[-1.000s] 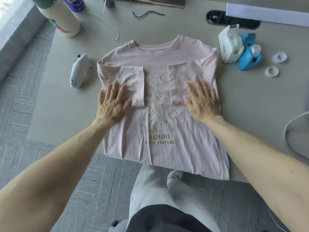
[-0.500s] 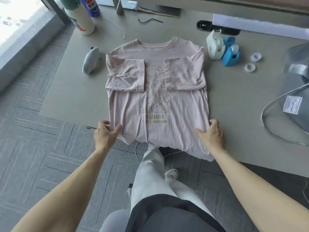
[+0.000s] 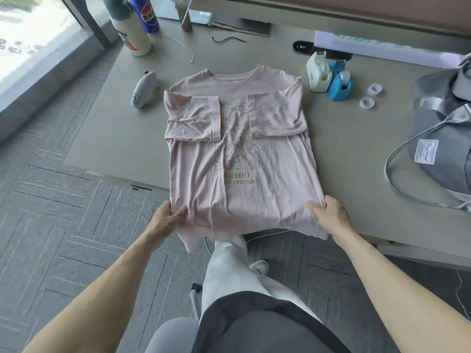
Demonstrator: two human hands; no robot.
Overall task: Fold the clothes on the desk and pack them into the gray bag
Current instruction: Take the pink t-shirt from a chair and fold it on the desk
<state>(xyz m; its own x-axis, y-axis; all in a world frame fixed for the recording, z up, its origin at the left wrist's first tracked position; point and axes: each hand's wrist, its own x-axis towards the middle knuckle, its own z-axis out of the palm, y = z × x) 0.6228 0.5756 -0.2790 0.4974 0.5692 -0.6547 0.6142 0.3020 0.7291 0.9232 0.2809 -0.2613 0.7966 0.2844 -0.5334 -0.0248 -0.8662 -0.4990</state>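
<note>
Since the palms were pressing flat on the tucked-in sleeves a second ago, both hands now sit at the hem. Left hand pinches the near-left corner of the pale pink cotton T-shirt with a gold cartoon print; right hand pinches the near-right corner. Thumbs on top, fingers under the cloth.

The sleeve fold looks done. The grip reads as setup for the hem-to-collar fold. The shirt lies flat just beyond the hands with its collar on the far side, and the hem overhangs the near edge. Nothing is packed yet.

The soft gray fabric bag with a white label lies well right of the right hand, partly out of frame. Can't tell if its mouth is open.

The surface is a matte grey-beige worktop. Beyond the right hand are a white tape dispenser and a blue tape dispenser, touching, with two clear tape rolls beside them. Beyond the left hand are a small white-grey handheld device, a cream bottle and a blue can.

The floor is grey carpet tile under the hands, and a bright window is far left.
</note>
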